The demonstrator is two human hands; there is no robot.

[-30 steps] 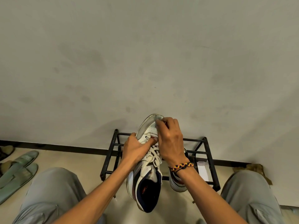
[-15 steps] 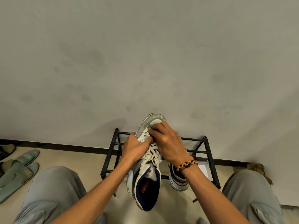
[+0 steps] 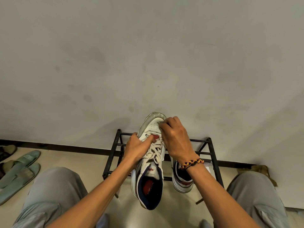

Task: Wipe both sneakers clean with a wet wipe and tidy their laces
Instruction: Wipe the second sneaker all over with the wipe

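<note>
Head view. Sneaker: white leather-look upper with navy collar lining, red insole, red tongue patch and flat off-white laces crossed loosely; the rounded rubber toe cap is scuffed grey. It is held in the air, toe pointing away toward the wall, in front of the rack. Left hand: fingers curled round the sneaker's left side, thumb lying across the lower laces. Right hand: fingers bent and pinched onto the right edge of the toe; whether a wipe sits under them cannot be told. Braided yellow, red and black bracelet on the right wrist. Second sneaker: matching colours, resting on the rack, partly hidden by the right forearm. Rack: black metal tubing, low, standing against the wall. Green slippers: flat, on the floor at far left.
</note>
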